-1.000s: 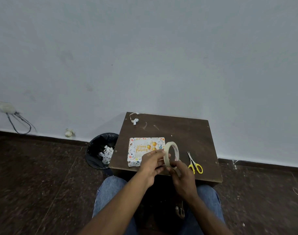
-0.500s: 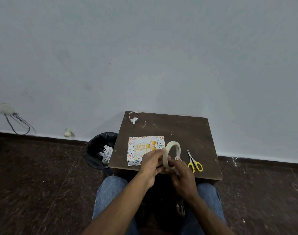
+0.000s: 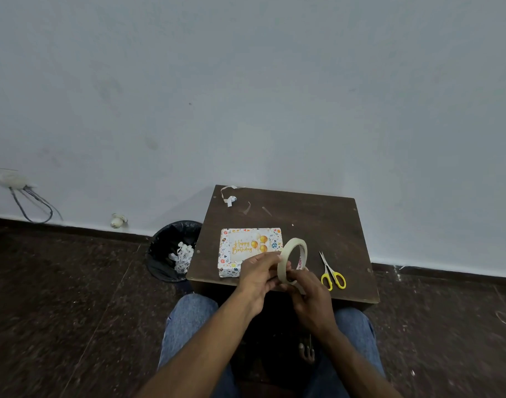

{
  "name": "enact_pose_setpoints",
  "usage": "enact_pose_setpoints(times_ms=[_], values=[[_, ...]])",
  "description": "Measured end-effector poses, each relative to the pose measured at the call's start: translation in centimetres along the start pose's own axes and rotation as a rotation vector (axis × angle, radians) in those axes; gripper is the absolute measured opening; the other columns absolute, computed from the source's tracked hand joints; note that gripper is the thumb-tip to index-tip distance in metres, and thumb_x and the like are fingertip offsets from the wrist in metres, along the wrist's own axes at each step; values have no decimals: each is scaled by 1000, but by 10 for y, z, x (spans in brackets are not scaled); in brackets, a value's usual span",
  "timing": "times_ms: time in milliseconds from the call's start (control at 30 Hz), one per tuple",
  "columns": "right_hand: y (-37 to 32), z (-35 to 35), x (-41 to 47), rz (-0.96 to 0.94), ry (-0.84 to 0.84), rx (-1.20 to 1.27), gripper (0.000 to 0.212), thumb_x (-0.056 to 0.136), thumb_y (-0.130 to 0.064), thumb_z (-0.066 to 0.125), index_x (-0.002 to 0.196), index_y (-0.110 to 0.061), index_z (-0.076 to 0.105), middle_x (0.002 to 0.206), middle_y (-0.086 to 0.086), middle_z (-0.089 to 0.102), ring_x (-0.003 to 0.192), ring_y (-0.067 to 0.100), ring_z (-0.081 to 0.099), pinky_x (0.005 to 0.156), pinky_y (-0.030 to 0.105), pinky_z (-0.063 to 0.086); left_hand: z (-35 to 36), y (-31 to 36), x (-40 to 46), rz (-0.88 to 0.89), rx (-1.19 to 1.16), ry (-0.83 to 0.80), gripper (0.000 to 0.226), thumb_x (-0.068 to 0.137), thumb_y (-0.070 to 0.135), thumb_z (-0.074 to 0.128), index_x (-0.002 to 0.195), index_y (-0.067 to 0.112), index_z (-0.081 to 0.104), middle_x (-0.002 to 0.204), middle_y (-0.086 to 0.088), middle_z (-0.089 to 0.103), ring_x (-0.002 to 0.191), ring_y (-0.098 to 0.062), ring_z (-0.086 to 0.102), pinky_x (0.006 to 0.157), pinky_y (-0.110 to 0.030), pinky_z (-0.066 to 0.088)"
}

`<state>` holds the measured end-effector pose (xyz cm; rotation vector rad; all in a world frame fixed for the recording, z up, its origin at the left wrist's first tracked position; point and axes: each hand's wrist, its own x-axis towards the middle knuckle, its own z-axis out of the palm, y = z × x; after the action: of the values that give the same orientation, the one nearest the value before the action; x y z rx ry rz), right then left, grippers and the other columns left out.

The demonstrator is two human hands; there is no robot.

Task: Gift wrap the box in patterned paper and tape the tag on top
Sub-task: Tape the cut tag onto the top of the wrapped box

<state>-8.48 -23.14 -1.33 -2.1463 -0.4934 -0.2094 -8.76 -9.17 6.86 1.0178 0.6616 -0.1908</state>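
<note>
Since a second ago the roll of tape (image 3: 292, 261) has tipped a little more upright between the hands, and the right hand's fingers have worked further along its lower rim; nothing else on the desk (image 3: 317, 225) has shifted.

The left hand (image 3: 259, 272) grips the roll by its near edge, fingers curled round the band to keep it steady. The right hand (image 3: 310, 294) pinches at the bottom of the roll, most likely picking for the loose end so a strip can be pulled free. Whether an end is already lifted is too small to tell.

The box (image 3: 247, 251) lies flat on the desk just beyond the left hand, already covered in patterned paper. The "Happy Birthday" tag (image 3: 250, 245) rests on its top face, so the wrapping looks done and the taping of the tag is the step in hand.

The yellow-handled scissors (image 3: 332, 272) lie just right of the hands, within reach for cutting the strip. Scraps of tape (image 3: 228, 196) sit at the far left corner of the desk. A bin (image 3: 171, 254) with paper offcuts stands on the floor beside the desk.
</note>
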Motion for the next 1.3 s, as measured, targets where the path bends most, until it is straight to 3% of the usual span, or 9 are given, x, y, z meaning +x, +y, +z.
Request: enact_pose_setpoints(times_ms=[267, 400, 567, 700, 833, 967, 1100, 1200, 1300], values=[[5, 0, -2, -36, 3, -21, 40, 78, 3, 69, 106, -26, 66, 97, -7, 66, 86, 9, 62, 66, 34, 55, 7, -1, -1, 12, -12, 27, 14, 87, -4, 59, 86, 2, 72, 79, -20, 71, 68, -25, 68, 61, -32, 56], [1, -3, -1, -66, 4, -18, 47, 78, 4, 67, 108, -31, 63, 100, -10, 64, 87, 8, 61, 66, 30, 55, 7, -2, -2, 55, 36, 41, 24, 81, -12, 56, 88, 2, 74, 84, -22, 72, 75, -28, 69, 73, -37, 58], [7, -6, -5, -34, 26, -22, 40, 78, -3, 67, 108, -30, 63, 99, -9, 65, 88, 6, 60, 67, 32, 56, 4, -1, 2, 60, 128, -27, 18, 91, 14, 64, 96, -2, 72, 92, -20, 74, 88, -31, 73, 80, -39, 60], [3, -6, -5, -41, 7, -41, 45, 77, -2, 70, 108, -34, 60, 94, -7, 68, 86, 5, 59, 76, 11, 47, 3, -3, 2, 25, 81, -30, 13, 91, 10, 66, 97, 0, 70, 94, -21, 74, 83, -27, 72, 72, -35, 60], [8, -4, -7, -14, 12, -41, 39, 76, -1, 73, 100, -30, 62, 91, -10, 63, 82, 5, 56, 64, 28, 53, 1, -4, 2, 13, -8, -50, 15, 92, 1, 62, 105, -2, 68, 96, -20, 74, 87, -29, 73, 78, -37, 60], [13, -4, -9, -23, 9, -82, 18, 81, -16, 69, 95, -25, 63, 87, -12, 60, 78, 9, 56, 59, 36, 53, 1, -11, 6, 170, 203, 57, 6, 90, 2, 67, 91, 6, 72, 93, -17, 74, 90, -28, 72, 82, -37, 60], [11, -5, -9, -69, 5, -143, 11, 80, -19, 69, 89, -20, 65, 83, -13, 59, 75, 12, 56, 56, 30, 49, -4, -14, 16, 315, 519, 86, 11, 87, 12, 72, 79, 19, 75, 81, 0, 75, 84, -19, 72, 85, -43, 59], [8, -6, -10, -93, 12, -165, 10, 79, -17, 70, 88, -19, 65, 80, -12, 60, 76, 8, 53, 68, 25, 47, -5, -13, 17, 432, 760, 157, 9, 89, 19, 70, 80, 21, 71, 78, 10, 72, 76, -8, 67, 79, -33, 56], [6, -7, -10, -111, -5, -161, 6, 85, -22, 66, 88, -17, 67, 79, -9, 61, 75, 9, 55, 73, 24, 48, -6, -15, 13, 549, 1006, 219, 8, 95, 23, 62, 87, 22, 64, 85, 12, 68, 79, -8, 62, 71, -23, 48]])
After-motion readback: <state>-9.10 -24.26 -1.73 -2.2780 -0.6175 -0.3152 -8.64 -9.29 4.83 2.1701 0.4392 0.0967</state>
